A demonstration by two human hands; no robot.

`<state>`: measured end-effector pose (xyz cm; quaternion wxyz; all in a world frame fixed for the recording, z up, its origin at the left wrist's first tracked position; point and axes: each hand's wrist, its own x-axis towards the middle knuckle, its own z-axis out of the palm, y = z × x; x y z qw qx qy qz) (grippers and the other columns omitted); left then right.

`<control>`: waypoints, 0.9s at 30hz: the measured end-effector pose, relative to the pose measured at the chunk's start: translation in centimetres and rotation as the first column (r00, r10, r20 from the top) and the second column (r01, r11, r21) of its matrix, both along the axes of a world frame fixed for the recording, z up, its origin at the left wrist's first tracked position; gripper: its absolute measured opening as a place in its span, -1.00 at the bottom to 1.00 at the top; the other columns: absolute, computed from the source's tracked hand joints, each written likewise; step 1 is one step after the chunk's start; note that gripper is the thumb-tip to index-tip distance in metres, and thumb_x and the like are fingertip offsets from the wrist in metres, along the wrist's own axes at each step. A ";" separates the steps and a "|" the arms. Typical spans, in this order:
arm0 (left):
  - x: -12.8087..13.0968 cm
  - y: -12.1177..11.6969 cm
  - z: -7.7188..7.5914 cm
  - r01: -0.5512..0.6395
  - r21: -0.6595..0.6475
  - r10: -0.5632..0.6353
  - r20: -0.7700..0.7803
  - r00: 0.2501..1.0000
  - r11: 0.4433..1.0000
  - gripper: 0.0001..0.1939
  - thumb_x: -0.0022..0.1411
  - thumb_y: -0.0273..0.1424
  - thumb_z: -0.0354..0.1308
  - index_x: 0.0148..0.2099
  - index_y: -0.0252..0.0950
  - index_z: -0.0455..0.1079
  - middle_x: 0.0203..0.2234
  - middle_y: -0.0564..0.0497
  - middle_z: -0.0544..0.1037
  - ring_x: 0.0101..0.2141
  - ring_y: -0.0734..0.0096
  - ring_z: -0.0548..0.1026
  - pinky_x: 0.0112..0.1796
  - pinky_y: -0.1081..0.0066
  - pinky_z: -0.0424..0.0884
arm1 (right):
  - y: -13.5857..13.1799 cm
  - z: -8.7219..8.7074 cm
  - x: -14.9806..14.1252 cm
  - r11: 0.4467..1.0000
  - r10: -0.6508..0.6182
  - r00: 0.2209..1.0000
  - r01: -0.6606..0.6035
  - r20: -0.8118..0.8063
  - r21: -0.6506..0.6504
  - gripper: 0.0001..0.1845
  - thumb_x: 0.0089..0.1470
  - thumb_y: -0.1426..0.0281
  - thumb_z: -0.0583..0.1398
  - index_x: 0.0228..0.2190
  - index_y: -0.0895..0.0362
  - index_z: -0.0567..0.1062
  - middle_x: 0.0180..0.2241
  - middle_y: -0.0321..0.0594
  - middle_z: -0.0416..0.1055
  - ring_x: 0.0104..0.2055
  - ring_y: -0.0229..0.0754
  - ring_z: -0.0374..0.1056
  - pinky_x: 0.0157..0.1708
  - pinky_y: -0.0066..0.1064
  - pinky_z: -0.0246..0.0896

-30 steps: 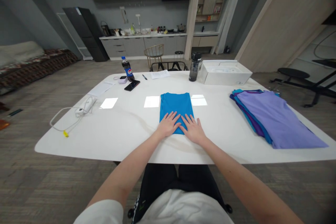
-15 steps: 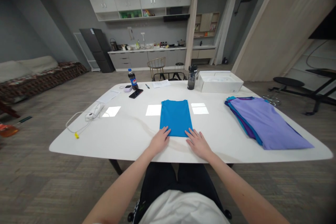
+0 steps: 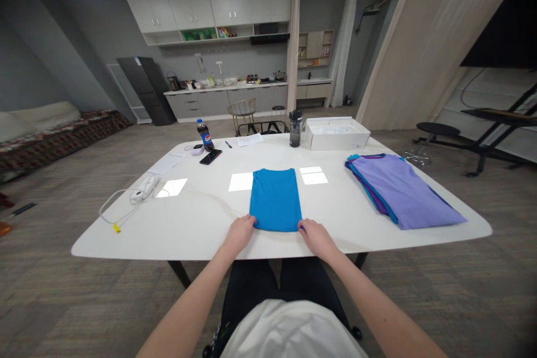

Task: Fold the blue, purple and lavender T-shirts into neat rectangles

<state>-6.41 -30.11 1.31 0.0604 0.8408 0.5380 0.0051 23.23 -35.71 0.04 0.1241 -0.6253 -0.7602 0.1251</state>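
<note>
A blue T-shirt (image 3: 276, 199), folded into a neat rectangle, lies flat on the white table in front of me. My left hand (image 3: 240, 233) pinches its near left corner, fingers closed on the cloth. At the near right corner, my right hand (image 3: 315, 236) has its fingers closed on the fabric in the same way. Off to the right lies a stack of shirts, with a lavender shirt (image 3: 413, 193) on top and purple and teal ones (image 3: 375, 198) showing beneath it.
On the table (image 3: 201, 240) stand a cola bottle (image 3: 205, 137), a dark water bottle (image 3: 295, 131) and a white box (image 3: 337, 135) at the back. A phone (image 3: 211, 157), papers (image 3: 166, 164) and a white power strip with cable (image 3: 143, 192) lie on the left.
My hands have gone from lying flat with spread fingers on the near edge of the blue T-shirt to gripping its two near corners. The view has tilted up and shifted rightward.
</note>
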 end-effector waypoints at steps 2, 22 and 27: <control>-0.3 -1.9 -0.1 -0.002 -0.060 0.003 0.017 1.000 0.998 -0.69 0.37 -0.52 -0.06 0.03 -0.23 0.43 -0.07 -0.10 0.56 -0.15 0.20 0.56 -0.10 0.29 0.37 | -2.1 0.3 0.6 0.999 0.030 0.999 -0.030 -0.028 -0.031 -0.79 0.34 0.43 0.05 -0.17 0.08 0.50 -0.16 -0.16 0.50 -0.11 -0.08 0.41 -0.14 -0.32 0.13; 4.5 10.3 0.8 -0.292 -0.031 0.292 0.221 0.931 0.956 -0.44 0.41 -0.14 0.00 0.34 -0.26 0.18 0.23 -0.29 0.37 0.20 -0.04 0.33 0.13 0.03 0.24 | 13.8 2.6 2.3 0.908 -0.395 0.912 0.371 -0.107 -0.193 -0.29 0.26 -0.06 0.12 0.19 0.21 0.40 0.13 0.15 0.40 0.11 0.10 0.39 0.00 -0.25 0.26; 7.4 18.3 0.2 -0.448 -0.122 0.463 0.141 0.875 0.885 -0.32 0.36 -0.07 0.05 0.36 -0.38 0.14 0.24 -0.44 0.32 0.24 -0.23 0.28 0.13 -0.12 0.23 | 19.8 2.0 0.8 0.845 -0.496 0.868 0.473 -0.033 -0.249 -0.40 0.26 -0.03 0.14 0.09 0.16 0.42 0.08 0.10 0.45 0.16 0.17 0.33 0.08 -0.02 0.17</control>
